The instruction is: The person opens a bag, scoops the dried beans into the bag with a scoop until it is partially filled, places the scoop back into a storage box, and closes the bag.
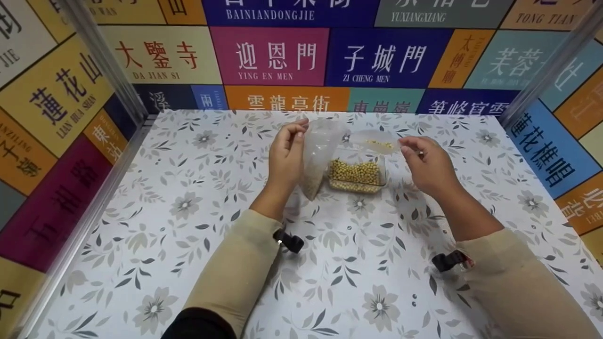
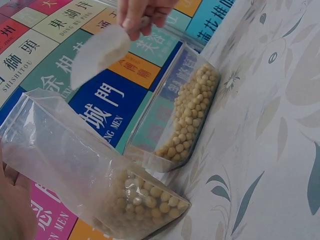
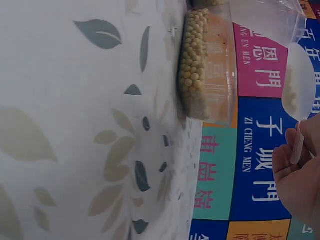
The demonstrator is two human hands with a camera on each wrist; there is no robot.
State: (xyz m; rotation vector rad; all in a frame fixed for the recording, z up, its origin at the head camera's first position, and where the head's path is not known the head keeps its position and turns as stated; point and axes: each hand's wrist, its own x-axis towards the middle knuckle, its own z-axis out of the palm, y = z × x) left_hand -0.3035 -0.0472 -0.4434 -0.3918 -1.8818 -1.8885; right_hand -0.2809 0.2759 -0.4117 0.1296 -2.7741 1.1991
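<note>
My left hand holds a clear plastic bag upright by its upper side. Soybeans fill the bag's lower corner, best seen in the left wrist view. My right hand pinches the thin handle of a translucent white scoop. A few soybeans lie in the scoop's bowl, which is raised over the far right side of a clear rectangular container. That container stands on the table just right of the bag and holds a layer of soybeans.
A white tablecloth with grey leaves and flowers covers the table. Colourful panels with lettering rise behind it and at both sides. Black wrist cameras sit on both sleeves.
</note>
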